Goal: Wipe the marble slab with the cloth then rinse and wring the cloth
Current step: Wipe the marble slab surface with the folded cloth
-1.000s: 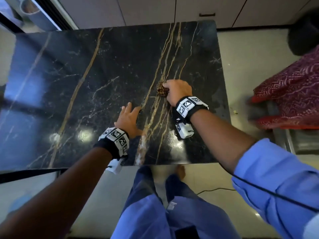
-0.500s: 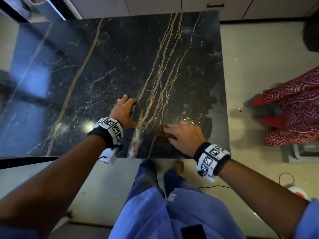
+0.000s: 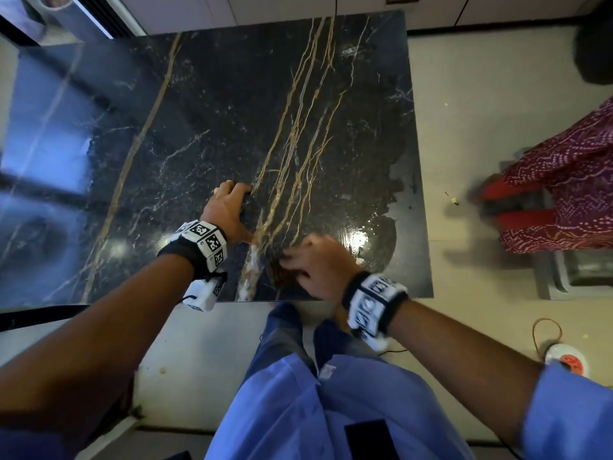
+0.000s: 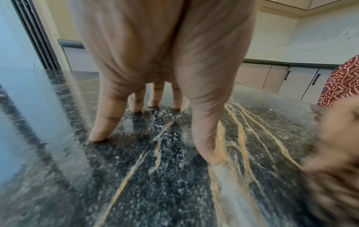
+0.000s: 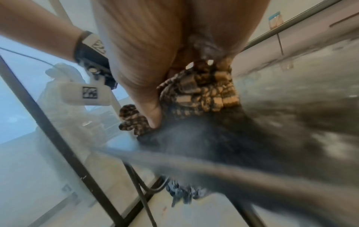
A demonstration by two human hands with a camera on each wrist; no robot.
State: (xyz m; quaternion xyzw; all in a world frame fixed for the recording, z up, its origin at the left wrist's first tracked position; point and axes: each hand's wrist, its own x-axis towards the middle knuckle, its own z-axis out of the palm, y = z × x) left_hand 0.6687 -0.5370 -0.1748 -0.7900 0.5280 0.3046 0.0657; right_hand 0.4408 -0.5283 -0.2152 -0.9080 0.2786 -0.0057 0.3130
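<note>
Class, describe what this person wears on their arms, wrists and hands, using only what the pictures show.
Both hands are bare. The left hand and right hand each carry a black wristband set with white blocks printed in black square code markings, and a small white camera unit hangs below the left wrist. A rolled-up blue sleeve covers the right upper arm.

Your left hand is braced on spread, straight fingertips with the wrist raised, while your right hand, palm down and motion-blurred, has its thumb and fingers curled in a grip.
</note>
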